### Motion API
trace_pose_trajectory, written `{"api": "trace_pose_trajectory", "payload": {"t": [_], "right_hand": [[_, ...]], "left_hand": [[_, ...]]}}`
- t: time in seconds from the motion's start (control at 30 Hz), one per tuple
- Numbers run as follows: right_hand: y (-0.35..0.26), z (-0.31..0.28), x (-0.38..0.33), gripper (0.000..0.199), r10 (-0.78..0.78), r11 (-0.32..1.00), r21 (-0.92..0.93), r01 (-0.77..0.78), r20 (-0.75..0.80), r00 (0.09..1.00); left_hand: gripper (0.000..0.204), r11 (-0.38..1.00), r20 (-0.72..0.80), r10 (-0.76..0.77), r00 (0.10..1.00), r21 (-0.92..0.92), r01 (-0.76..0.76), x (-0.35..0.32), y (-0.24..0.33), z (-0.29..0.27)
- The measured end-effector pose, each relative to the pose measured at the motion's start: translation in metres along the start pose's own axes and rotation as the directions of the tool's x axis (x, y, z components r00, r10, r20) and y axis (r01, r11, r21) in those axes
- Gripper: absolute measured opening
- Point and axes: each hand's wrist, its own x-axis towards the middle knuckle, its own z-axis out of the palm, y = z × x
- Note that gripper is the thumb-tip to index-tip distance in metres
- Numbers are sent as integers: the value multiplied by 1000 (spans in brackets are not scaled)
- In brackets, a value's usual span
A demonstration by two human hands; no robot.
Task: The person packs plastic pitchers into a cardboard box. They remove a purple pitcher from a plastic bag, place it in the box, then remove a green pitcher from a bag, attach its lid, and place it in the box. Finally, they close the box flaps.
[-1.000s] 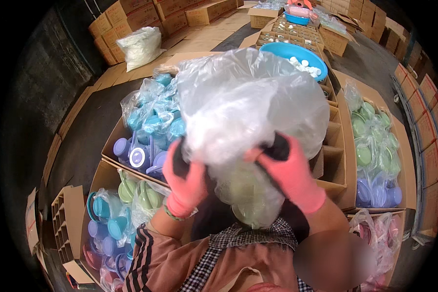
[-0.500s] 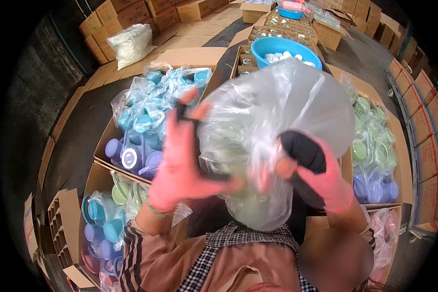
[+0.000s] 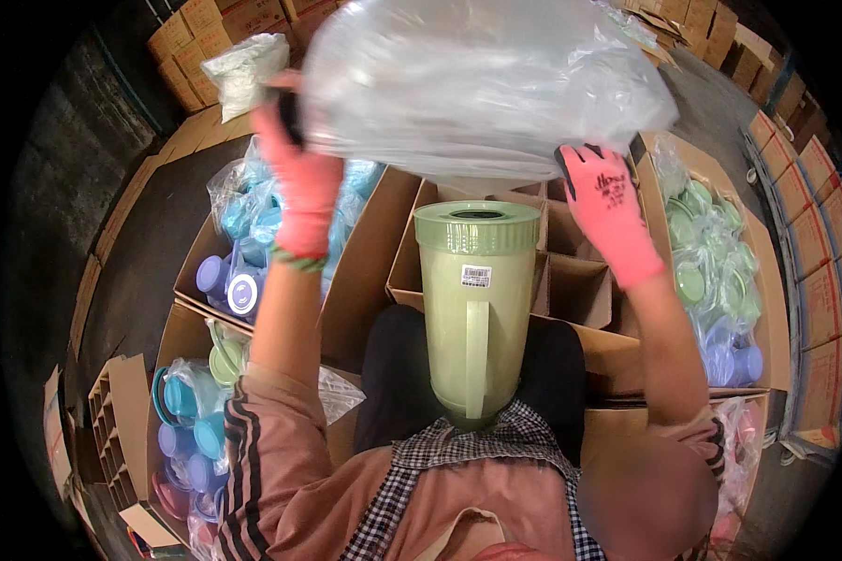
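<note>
Green and translucent, the plastic jug (image 3: 477,309) stands bare and upright against the person's lap, its lid on and a moulded handle running down its near side, with a small white label just under the lid. Judging from this, the unwrapping is done: the clear plastic bag (image 3: 482,84) is off the jug and held high at twelve o'clock, stretched between both hands. The left hand (image 3: 304,182), in a pink glove, is closed on the bag's edge at about ten o'clock; the right hand (image 3: 608,220), gloved alike, pinches the other end at two o'clock. What seems left is getting rid of the bag and placing the jug, perhaps into the divided cardboard box (image 3: 580,280) right behind it (its cells look unfilled). Bagged blue jugs (image 3: 243,271) fill a carton at nine o'clock, and bagged green jugs (image 3: 702,252) another at three o'clock.
</note>
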Motion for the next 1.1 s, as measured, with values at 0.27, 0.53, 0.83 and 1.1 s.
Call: {"api": "trace_pose_trajectory", "payload": {"t": [0.27, 0.53, 0.83, 1.1], "right_hand": [[40, 198, -92, 27, 272, -77, 829, -554, 552, 788], [-44, 6, -101, 31, -91, 703, 698, -135, 277, 957], [-104, -4, -176, 47, -341, -17, 711, -703, 657, 672], [-136, 12, -166, 55, -82, -1, 542, -840, 837, 540]], "left_hand": [[33, 495, 445, -802, 399, 122, 860, -191, -70, 25], [31, 838, 563, -503, 656, 132, 529, -169, -11, -45], [32, 999, 992, 41, 118, -40, -14, -235, 69, -126], [35, 996, 963, -32, 269, 9, 89, -236, 77, -128]]}}
